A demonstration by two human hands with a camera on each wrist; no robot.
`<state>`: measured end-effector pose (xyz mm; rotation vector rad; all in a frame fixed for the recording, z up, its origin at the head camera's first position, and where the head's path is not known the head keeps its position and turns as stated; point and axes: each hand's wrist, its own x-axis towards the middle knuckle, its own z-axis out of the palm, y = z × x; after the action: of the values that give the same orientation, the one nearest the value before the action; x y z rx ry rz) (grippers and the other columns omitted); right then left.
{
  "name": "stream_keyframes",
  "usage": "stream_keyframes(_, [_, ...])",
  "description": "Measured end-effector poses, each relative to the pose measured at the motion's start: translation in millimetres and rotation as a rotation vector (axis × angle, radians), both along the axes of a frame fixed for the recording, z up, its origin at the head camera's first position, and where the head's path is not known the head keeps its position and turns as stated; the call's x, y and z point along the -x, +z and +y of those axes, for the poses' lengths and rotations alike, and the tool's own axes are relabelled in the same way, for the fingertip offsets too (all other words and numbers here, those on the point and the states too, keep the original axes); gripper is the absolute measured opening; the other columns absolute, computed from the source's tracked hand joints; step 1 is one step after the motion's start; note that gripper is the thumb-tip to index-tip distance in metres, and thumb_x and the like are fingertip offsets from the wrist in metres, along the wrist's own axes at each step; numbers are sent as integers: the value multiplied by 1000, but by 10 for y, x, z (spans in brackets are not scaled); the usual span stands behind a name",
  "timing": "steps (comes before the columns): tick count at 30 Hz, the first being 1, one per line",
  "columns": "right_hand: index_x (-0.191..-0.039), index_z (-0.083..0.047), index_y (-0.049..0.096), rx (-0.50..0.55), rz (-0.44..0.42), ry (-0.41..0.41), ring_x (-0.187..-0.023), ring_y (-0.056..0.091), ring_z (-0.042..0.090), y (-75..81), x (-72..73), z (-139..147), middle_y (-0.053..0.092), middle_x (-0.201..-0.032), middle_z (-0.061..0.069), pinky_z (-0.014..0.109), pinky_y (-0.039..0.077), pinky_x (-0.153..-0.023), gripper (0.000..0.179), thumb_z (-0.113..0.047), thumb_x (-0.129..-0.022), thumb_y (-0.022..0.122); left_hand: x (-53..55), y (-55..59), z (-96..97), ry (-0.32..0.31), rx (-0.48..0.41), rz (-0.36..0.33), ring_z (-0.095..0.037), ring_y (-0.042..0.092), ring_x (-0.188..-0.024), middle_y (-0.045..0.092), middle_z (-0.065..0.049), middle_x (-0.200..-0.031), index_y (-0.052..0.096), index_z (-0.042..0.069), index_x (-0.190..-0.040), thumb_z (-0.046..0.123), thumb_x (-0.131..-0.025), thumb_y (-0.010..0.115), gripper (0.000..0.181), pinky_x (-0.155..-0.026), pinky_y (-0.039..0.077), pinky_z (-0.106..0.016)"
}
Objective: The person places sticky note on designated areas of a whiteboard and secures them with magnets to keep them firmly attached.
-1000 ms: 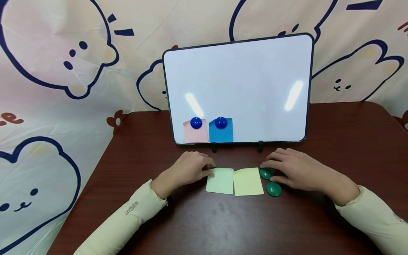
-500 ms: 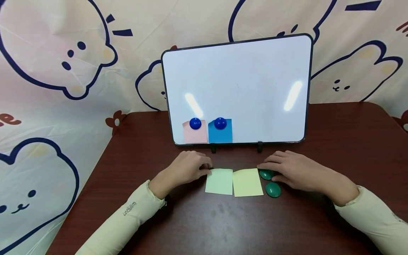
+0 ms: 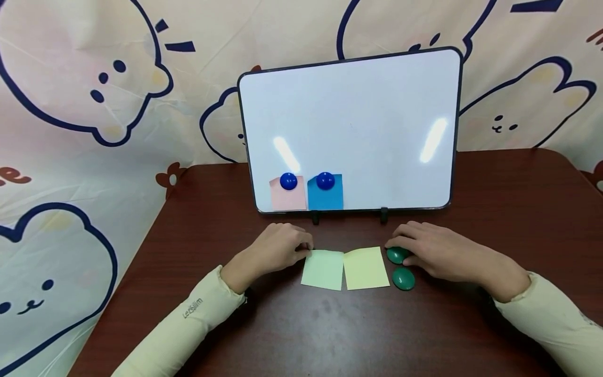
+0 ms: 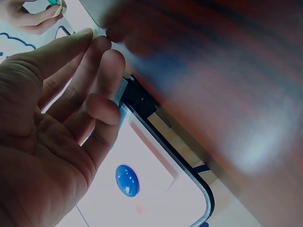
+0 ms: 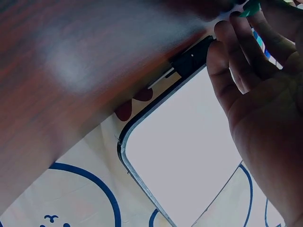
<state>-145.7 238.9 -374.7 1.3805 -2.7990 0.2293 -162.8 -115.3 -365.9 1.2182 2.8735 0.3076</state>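
Across the dark table [image 3: 330, 335], my head view shows the whole whiteboard [image 3: 377, 125]; the wrist views catch only parts, yet they alone show me the palms. The left hand [image 3: 277, 247] pinches a corner of the pale green note [image 3: 322, 270], square and plain, lying slightly askew beside the yellow note [image 3: 366, 268]. The right hand's [image 3: 431, 251] thumb and fingertips grip one glossy green magnet [image 3: 397, 255]; its domed twin [image 3: 403, 279] lies just nearer me.

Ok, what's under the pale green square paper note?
The pale green square paper note lies on the dark reddish-brown wood-grain table, which shows along its near edge; nothing pokes out there. The patch beneath is covered and can't be seen.
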Motion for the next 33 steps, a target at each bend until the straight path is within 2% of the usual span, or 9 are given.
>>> stream_keyframes(10, [-124,-17,63,68,50,-7,-102,53,6,17,24,22,58,-114,-7,32,56,-85,41,-16,-86,78,12,-19,1,56,-30,68,-6,59,-66,70,6,-86,72,18,-89,15,-88,74,5,-54,43,-19])
stream_keyframes(19, [-123,-17,59,81,83,-8,-100,50,5,-23,33,20,55,-114,-7,30,54,-83,37,-16,-89,74,21,-10,12,96,-69,104,-5,50,-63,63,7,-77,65,18,-86,10,-91,69,11,-53,39,-18])
stream_keyframes(27, [-124,-18,59,91,92,-14,-103,53,6,-23,38,36,57,-117,-7,33,56,-87,39,-17,-88,75,23,18,4,117,-171,108,-6,55,-68,69,5,-83,68,16,-91,9,-89,74,9,-64,51,-23])
stream_keyframes(33, [-125,-16,60,82,96,-16,-105,54,8,-24,39,42,59,-118,-5,34,56,-88,38,-16,-89,74,27,29,-15,124,-246,168,-8,58,-72,71,4,-87,71,15,-95,8,-90,72,9,-68,55,-27])
